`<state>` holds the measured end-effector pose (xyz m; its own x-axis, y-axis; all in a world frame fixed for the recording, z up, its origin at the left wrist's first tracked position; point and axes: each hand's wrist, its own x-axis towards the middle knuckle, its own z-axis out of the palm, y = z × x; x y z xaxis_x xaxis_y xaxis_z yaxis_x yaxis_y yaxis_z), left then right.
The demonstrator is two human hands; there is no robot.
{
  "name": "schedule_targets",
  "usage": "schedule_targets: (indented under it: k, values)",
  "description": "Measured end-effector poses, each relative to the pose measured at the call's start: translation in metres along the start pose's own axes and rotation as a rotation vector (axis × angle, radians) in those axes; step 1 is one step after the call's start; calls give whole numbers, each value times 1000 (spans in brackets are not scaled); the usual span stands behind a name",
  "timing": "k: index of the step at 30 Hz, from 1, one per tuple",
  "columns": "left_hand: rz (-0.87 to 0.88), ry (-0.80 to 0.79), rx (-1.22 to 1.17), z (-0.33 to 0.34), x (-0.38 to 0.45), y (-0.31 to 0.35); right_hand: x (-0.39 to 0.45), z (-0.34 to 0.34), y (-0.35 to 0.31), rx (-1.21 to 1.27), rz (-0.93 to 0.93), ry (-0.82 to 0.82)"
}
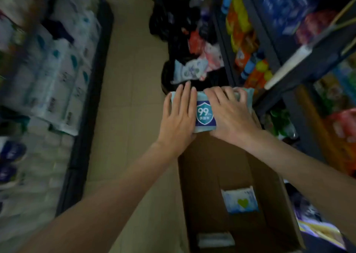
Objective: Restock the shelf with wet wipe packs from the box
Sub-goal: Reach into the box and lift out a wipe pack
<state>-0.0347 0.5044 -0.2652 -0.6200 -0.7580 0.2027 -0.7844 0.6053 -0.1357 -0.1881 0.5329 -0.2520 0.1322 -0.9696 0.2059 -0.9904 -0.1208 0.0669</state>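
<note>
Above the far end of the cardboard box [210,168], I hold a wet wipe pack [205,114] between both my hands, its blue shield label with "99" facing up. My left hand [178,116] lies along the pack's left side with the fingers straight and flat on top, the thumb seemingly tucked under the near edge. My right hand [230,112] covers the right side, its fingers curled over the far edge so that it grips the pack.

Down inside the box, toward its near end, a second pack with a green heart [239,199] lies on the bottom, and another pale pack [215,240] sits at the nearest corner, too blurred to read.

Just beyond the box, a dark bin [212,79] holds loose packets, a pale blue and white one [189,71] on top and pink and red ones behind it. To the right of the box stands a dark shelf [300,73] with orange and yellow bottles [248,60]. To the left of the box, across the beige tiled floor [127,98], a low shelf [90,91] is stacked with white tissue packs [57,75], all blurred.
</note>
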Motion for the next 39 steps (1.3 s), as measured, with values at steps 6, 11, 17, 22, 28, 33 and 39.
schedule_targets:
  k: [6, 11, 17, 22, 28, 33, 39]
  values:
    - [-66, 308, 114, -120, -29, -130, 71, -130, -104, -5, -203, 303]
    - [-200, 521, 270, -233, -130, -239, 100, -232, -246, 34, -338, 536]
    - [-387, 752, 589, -410, -283, -366, 114, -383, -436, 196, -417, 864]
    - [-494, 772, 876, -526, -418, -428, 106, -485, -577, 350, -638, 1014]
    - [-698, 731, 1125, -602, -544, -455, 92, -565, -700, 510, -986, 1152]
    - [-895, 591, 1254, -642, -621, -463, 75, -610, -789, 626, -1178, 1194]
    - [-1113, 354, 1209, -644, -654, -495, 78, -618, -855, 449, -1248, 981]
